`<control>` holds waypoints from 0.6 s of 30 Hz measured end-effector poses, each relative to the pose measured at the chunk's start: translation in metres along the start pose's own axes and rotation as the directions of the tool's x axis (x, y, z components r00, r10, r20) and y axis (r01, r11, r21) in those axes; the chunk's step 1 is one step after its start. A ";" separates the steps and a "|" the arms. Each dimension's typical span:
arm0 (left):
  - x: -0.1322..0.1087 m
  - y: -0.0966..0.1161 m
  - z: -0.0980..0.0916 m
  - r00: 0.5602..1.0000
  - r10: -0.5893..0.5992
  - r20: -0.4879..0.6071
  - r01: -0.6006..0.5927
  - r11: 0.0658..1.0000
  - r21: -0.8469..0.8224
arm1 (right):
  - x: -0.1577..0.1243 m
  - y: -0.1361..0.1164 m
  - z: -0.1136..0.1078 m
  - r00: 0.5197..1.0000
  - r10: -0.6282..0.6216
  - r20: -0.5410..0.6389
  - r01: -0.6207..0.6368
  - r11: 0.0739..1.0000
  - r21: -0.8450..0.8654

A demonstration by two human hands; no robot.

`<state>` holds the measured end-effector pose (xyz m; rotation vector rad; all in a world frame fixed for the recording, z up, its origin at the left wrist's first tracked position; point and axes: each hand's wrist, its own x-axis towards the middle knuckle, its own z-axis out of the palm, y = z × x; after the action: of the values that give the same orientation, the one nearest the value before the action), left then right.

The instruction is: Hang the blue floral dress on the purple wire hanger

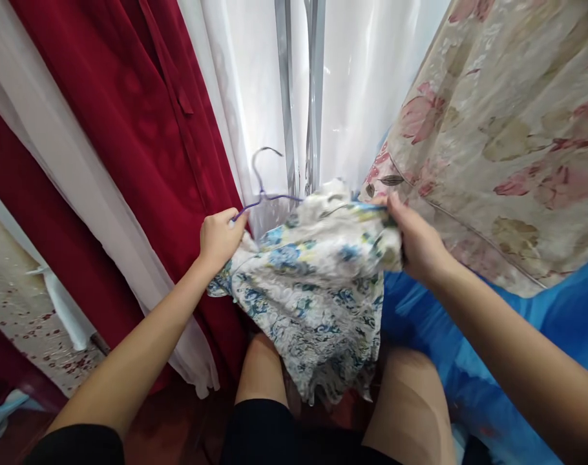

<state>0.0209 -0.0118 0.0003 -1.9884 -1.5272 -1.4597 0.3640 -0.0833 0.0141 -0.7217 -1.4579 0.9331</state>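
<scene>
A white blouse with a blue and yellow floral print (306,290) hangs in front of my knees, held up between both hands. My left hand (221,240) is closed on the left arm of a purple wire hanger (262,195), by the blouse's shoulder. The hanger's hook points up, and part of its right arm is covered by the cloth. At the other shoulder, my right hand (415,236) grips the blouse, thumb on top. Whether the hanger's end is also in that hand is hidden. The cloth is somewhat blurred.
Dark red curtains (129,116) hang at the left, beside white sheer curtains (245,77). A cream cloth with pink flowers (497,142) drapes at the right, above blue fabric (420,316). A reddish floor (163,426) shows beneath.
</scene>
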 end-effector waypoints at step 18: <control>-0.069 0.127 0.047 0.547 0.166 0.820 0.835 -0.038 -0.549 | -0.093 0.066 0.023 0.947 -0.208 0.244 0.316 0.479 -0.819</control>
<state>0.1561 -0.0739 -0.0316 -3.5239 -1.4754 -2.8282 0.3452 -0.1344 -0.0890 -1.1124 -2.0734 -0.0868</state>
